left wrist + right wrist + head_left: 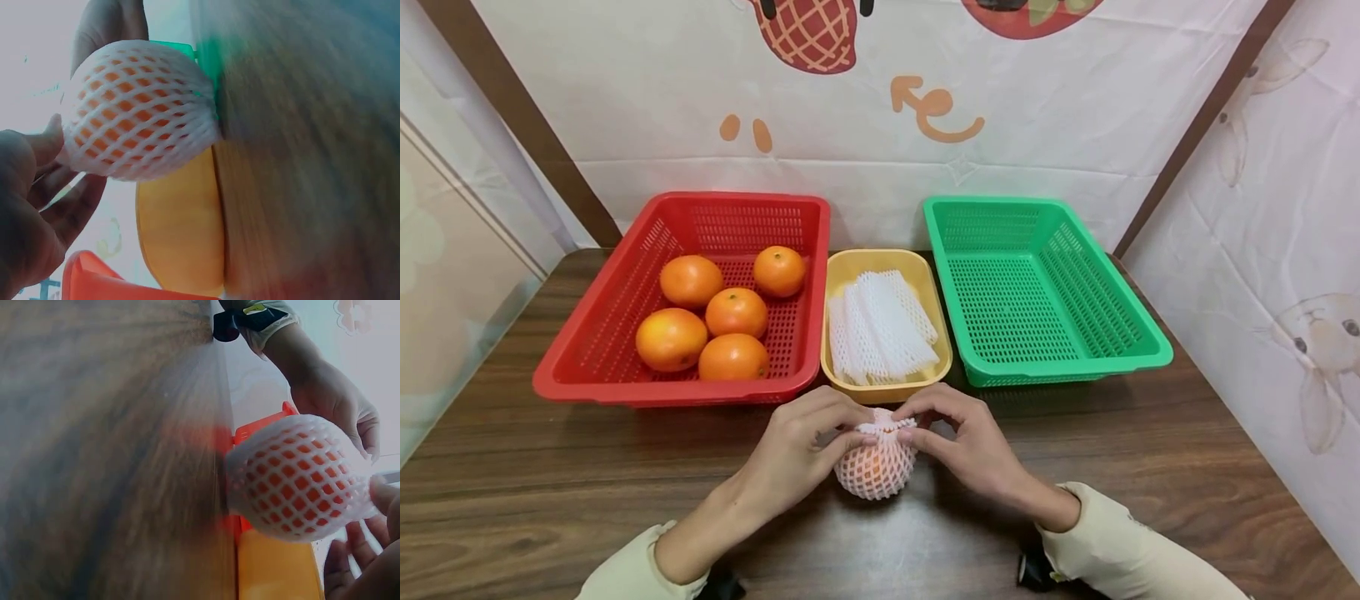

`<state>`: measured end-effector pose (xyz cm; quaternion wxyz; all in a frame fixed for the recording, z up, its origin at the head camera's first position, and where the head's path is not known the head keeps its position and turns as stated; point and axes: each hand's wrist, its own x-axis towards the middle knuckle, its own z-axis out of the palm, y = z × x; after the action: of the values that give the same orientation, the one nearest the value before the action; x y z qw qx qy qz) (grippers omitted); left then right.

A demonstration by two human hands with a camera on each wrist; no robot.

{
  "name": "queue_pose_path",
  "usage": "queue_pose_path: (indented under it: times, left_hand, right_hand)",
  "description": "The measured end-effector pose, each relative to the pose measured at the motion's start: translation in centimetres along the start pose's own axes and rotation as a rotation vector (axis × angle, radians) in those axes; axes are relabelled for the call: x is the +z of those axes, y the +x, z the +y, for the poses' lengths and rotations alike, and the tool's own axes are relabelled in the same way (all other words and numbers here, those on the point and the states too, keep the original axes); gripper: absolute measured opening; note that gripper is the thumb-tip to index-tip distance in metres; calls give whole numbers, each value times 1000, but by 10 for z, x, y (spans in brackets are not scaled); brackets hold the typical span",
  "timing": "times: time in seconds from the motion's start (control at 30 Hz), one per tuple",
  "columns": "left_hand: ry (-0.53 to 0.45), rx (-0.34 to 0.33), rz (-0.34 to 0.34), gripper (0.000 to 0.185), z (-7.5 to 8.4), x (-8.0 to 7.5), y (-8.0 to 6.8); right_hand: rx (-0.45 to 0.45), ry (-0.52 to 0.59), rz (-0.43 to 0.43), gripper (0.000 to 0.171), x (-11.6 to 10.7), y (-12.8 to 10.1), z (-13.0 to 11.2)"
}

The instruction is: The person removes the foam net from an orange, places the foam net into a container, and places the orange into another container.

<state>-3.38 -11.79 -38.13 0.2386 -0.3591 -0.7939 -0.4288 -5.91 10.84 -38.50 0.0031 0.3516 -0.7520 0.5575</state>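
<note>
An orange (876, 471) in a white foam net sleeve (134, 112) sits on the table at the near middle. My left hand (801, 446) pinches the sleeve's top edge from the left, between thumb and fingers. On the other side my right hand (966, 442) pinches the same gathered edge. Orange skin shows through the mesh, and the net wraps the fruit's sides in both wrist views. Just behind the hands stands a yellow tray (842, 385) with several flat white net sleeves (887, 325) inside.
To the left is a red basket (568, 375) with several bare oranges (736, 312) in it. A green basket (1060, 367) with nothing in it stands at the right. Behind them hangs a printed white cloth (850, 125). All the containers rest on the dark wooden table (497, 492).
</note>
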Motion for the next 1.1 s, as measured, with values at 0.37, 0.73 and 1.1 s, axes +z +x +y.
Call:
queue_pose_path:
  times: [0.37, 0.73, 1.1]
  left_hand:
    - [1, 57, 130, 22, 0, 4, 0]
    - [-27, -92, -28, 28, 3, 7, -2]
    - [-70, -42, 7, 18, 4, 9, -2]
  right_hand:
    - [-23, -23, -8, 34, 4, -1, 0]
    - [-114, -116, 38, 16, 0, -2, 8]
    - [-274, -163, 8, 21, -4, 2, 3]
